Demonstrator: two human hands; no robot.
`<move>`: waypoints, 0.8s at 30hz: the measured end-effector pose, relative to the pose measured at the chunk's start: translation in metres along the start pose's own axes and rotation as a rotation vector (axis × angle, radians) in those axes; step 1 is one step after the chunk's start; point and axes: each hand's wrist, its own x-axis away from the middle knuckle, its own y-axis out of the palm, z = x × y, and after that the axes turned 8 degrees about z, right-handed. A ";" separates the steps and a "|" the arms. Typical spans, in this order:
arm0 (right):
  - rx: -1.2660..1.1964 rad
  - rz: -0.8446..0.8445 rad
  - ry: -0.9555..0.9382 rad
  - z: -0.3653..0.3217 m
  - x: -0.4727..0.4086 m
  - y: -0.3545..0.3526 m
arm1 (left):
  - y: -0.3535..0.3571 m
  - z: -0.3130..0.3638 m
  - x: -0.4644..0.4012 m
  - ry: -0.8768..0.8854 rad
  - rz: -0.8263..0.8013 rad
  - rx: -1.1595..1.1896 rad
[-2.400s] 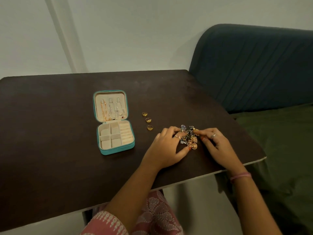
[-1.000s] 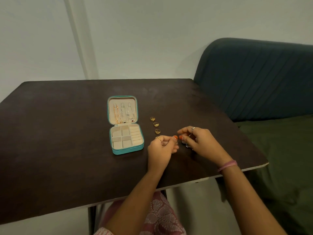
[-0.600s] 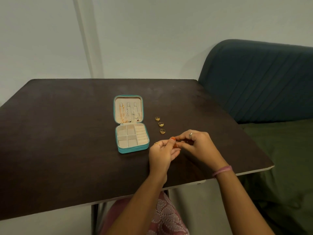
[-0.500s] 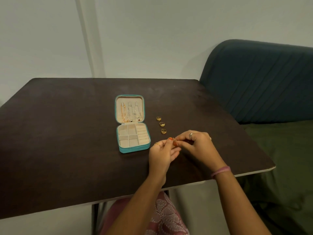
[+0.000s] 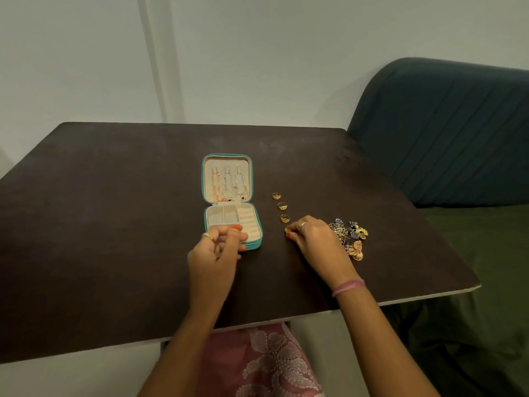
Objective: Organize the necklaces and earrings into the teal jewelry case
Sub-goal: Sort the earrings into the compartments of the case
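Teal case (image 5: 229,219) open on bench (image 5: 114,224), necklaces (image 5: 227,184) hung in lid, bottom slots look bare

Left hand (image 5: 216,253) over front slots, fingers curled, maybe pinching tiny piece, cannot tell

Right hand (image 5: 312,239) pinching small gold piece (image 5: 287,230) beside ring row (image 5: 282,206)

Earring pile (image 5: 349,236) just right of that hand

Earrings likely light, tiny, pokey, easy to tangle; pick one by round front, gently

No writing or brand seen
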 end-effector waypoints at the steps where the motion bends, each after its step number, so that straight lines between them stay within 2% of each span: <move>1: 0.003 -0.010 -0.003 0.000 0.000 -0.001 | -0.003 0.000 -0.003 -0.006 0.027 0.004; 8: -0.004 -0.073 0.001 0.000 -0.002 -0.005 | -0.007 -0.002 -0.012 -0.053 0.102 0.056; 10: -0.062 0.010 0.015 0.003 0.005 -0.011 | -0.006 -0.003 -0.012 -0.049 0.123 0.057; 12: -0.074 0.185 0.053 0.007 0.020 -0.020 | -0.007 -0.003 -0.011 -0.035 0.143 0.060; 15: 0.048 0.331 0.223 0.013 0.048 -0.031 | -0.007 -0.002 -0.010 -0.005 0.195 0.076; 17: 0.027 0.311 0.409 0.021 0.063 -0.032 | -0.010 0.001 -0.014 0.007 0.252 0.103; 19: -0.052 0.217 0.561 0.029 0.069 -0.030 | -0.013 0.003 -0.028 0.033 0.301 0.104; 22: -0.068 0.112 0.596 0.041 0.065 -0.023 | -0.010 0.004 -0.063 -0.078 0.302 0.061; 24: -0.025 0.080 0.564 0.045 0.057 -0.018 | -0.005 0.001 -0.086 -0.192 0.195 -0.032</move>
